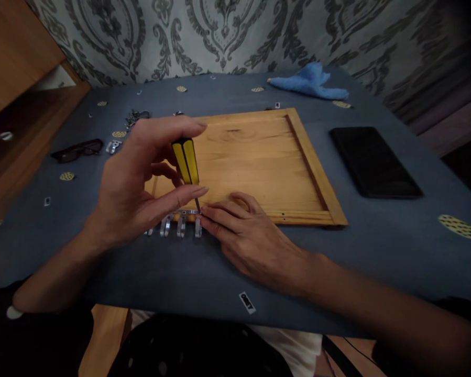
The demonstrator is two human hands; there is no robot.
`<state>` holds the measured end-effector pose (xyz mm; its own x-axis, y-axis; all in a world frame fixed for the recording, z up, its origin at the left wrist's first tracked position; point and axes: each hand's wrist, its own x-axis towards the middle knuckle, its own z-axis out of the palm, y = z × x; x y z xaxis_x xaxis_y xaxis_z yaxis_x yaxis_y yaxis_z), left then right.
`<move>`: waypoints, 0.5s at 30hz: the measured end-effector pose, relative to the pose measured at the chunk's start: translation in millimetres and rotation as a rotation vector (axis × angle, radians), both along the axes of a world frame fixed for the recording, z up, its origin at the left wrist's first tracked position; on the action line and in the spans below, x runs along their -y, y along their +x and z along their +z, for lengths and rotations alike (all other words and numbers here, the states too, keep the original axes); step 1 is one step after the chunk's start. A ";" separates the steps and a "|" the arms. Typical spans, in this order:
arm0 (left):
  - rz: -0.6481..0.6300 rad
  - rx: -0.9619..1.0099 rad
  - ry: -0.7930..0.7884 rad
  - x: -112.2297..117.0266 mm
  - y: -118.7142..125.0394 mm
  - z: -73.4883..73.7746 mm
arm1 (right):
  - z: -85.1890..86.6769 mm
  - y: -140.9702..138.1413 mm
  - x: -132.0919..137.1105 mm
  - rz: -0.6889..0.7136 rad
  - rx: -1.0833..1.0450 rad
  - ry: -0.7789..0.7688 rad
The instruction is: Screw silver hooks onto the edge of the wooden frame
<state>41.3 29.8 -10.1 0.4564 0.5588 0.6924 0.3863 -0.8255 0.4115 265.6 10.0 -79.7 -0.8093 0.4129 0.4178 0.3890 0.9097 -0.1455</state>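
My left hand (141, 183) grips a screwdriver with a yellow and black handle (186, 159), held upright with its tip down at the near edge of a wooden framed panel (259, 157). A metal hook rail (178, 222) with several hooks lies at that near edge, right under the tip. My right hand (251, 238) rests on the table, its fingers pressed together against the right end of the rail, beside the screwdriver tip.
The blue-grey table (376, 241) carries a black phone (372, 159) at the right, a blue cloth (309, 81) at the back, dark glasses (78, 150) at the left, and small metal parts (135, 118) and yellow dotted stickers. A wooden shelf (19, 131) stands at the left.
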 end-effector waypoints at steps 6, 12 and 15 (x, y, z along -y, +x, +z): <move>0.026 -0.040 0.053 1.3 5.0 7.7 | 0.3 0.0 -0.1 0.016 -0.009 -0.011; 0.001 0.048 -0.077 1.6 -1.8 9.8 | -0.8 1.1 -0.3 0.018 0.002 -0.046; 0.003 0.060 -0.093 1.0 -3.2 8.4 | -1.4 1.5 -0.3 0.017 0.003 -0.060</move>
<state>38.2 28.8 -1.7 0.4139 0.6236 0.6632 0.3613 -0.7812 0.5091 267.1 10.3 -81.2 -0.8177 0.4235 0.3899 0.3744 0.9057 -0.1988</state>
